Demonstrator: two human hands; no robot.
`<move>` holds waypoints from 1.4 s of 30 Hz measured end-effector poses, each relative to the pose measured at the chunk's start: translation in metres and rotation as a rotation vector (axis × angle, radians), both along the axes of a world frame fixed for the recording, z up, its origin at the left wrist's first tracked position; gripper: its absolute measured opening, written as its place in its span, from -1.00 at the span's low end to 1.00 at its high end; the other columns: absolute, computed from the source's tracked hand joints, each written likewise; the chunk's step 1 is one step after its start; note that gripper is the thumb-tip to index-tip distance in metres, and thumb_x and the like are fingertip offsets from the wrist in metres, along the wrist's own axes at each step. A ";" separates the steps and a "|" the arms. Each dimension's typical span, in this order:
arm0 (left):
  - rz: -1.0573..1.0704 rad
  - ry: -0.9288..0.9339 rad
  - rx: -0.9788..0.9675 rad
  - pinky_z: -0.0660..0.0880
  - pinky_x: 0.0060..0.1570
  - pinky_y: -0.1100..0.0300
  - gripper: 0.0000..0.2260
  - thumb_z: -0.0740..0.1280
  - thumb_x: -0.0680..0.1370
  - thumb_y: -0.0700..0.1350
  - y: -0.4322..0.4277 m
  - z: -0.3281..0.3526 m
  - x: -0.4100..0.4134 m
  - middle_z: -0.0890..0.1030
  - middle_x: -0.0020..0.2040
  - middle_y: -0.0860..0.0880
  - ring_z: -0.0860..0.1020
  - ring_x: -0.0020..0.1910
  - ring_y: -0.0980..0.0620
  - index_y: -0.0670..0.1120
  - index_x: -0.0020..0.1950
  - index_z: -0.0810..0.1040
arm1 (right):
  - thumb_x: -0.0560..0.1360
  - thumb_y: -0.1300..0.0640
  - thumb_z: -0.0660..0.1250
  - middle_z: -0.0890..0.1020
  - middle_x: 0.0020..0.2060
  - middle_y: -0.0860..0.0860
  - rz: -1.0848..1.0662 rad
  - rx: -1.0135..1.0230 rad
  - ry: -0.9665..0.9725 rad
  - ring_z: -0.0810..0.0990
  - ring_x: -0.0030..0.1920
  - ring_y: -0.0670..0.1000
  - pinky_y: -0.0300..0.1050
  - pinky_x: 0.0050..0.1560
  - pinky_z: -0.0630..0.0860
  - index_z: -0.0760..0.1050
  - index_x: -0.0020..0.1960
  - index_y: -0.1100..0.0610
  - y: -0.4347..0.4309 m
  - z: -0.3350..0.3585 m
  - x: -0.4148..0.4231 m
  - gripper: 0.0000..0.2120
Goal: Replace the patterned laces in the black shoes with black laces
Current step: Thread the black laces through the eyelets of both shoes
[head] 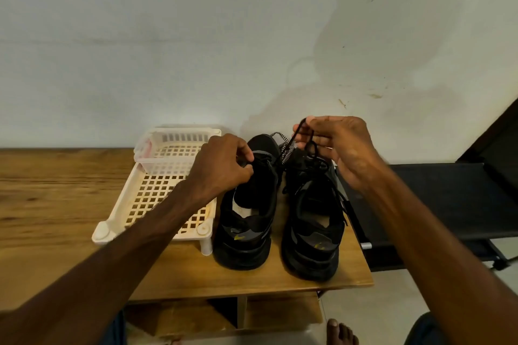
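Pinching a black lace (309, 138) in my right hand (339, 148) above the right shoe (314, 232); my left hand (224, 162) pinches it over the left shoe (246, 232).

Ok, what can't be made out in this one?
Head view only.
What the left hand pinches at the left shoe: hidden by its own curled fingers.
Eyelets of the right shoe: black on black, blurred.
Where the patterned lace runs: lost between the shoes, below the right hand holding the black lace.
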State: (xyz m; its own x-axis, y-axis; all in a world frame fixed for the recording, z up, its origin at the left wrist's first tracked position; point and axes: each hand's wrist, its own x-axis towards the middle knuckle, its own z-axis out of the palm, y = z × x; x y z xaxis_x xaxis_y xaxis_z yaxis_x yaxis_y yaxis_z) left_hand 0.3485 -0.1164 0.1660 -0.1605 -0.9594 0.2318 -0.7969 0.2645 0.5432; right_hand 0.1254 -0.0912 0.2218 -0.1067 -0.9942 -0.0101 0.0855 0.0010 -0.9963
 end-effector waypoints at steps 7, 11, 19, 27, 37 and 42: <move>0.035 -0.025 -0.012 0.33 -0.27 0.45 -0.91 0.55 0.40 -0.06 0.001 0.002 0.000 0.70 -0.17 0.12 0.59 -0.24 0.21 0.04 -0.11 0.73 | 0.68 0.03 0.26 0.72 -0.32 0.17 0.328 0.093 0.663 0.74 -0.26 0.15 -0.15 -0.29 0.62 0.66 -0.17 0.27 0.003 -0.007 0.004 -0.59; 0.025 -0.027 -0.022 0.47 -0.16 0.31 -0.92 0.53 0.41 -0.06 0.002 0.003 0.000 0.71 -0.17 0.12 0.63 -0.18 0.17 0.05 -0.12 0.72 | 0.59 0.05 0.43 0.72 -0.35 0.01 0.252 -0.033 0.999 0.71 -0.40 -0.07 -0.32 -0.40 0.55 0.68 -0.14 0.13 -0.002 -0.018 0.012 -0.80; 0.021 -0.028 -0.016 0.37 -0.20 0.38 -0.91 0.53 0.43 -0.04 0.003 0.004 -0.001 0.71 -0.14 0.12 0.62 -0.19 0.18 0.05 -0.08 0.72 | 0.49 0.16 0.48 0.71 0.01 0.02 0.179 -0.079 1.486 0.68 0.00 0.08 0.00 0.02 0.63 0.71 0.07 -0.01 -0.032 -0.040 0.034 -0.82; 0.030 -0.023 0.002 0.47 -0.15 0.32 -0.91 0.53 0.43 -0.04 0.003 0.004 0.002 0.70 -0.13 0.11 0.63 -0.18 0.17 0.05 -0.08 0.71 | 0.51 0.11 0.36 0.64 -0.39 -0.08 0.218 0.009 1.171 0.58 -0.34 -0.04 -0.06 -0.23 0.57 0.63 -0.32 0.10 -0.035 -0.028 0.030 -0.76; -0.167 0.625 0.114 0.63 -0.06 0.15 -0.68 0.25 0.70 0.01 0.023 0.026 -0.021 0.74 -0.13 0.01 0.71 -0.16 0.07 -0.12 -0.02 0.72 | 0.65 0.10 0.29 0.66 -0.17 0.04 0.298 0.097 -0.117 0.61 -0.21 -0.02 -0.18 -0.29 0.51 0.59 0.11 0.17 -0.009 0.009 0.018 -0.83; -0.370 0.748 0.382 0.54 0.24 0.06 -0.71 0.21 0.70 -0.01 0.036 0.035 -0.033 0.74 -0.02 -0.12 0.71 0.04 -0.01 -0.18 0.24 0.58 | 0.63 0.21 0.32 0.71 -0.02 0.10 0.219 0.064 -0.310 0.70 -0.06 0.03 -0.12 -0.02 0.68 0.57 0.22 0.24 -0.009 0.008 0.018 -0.80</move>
State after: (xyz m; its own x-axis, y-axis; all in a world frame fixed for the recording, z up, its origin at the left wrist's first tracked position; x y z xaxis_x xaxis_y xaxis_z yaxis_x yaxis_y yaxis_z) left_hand 0.3156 -0.0807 0.2007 -0.4088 -0.9094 0.0768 -0.1021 0.1291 0.9864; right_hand 0.1430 -0.1007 0.2293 0.1261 -0.9894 -0.0713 0.3739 0.1140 -0.9204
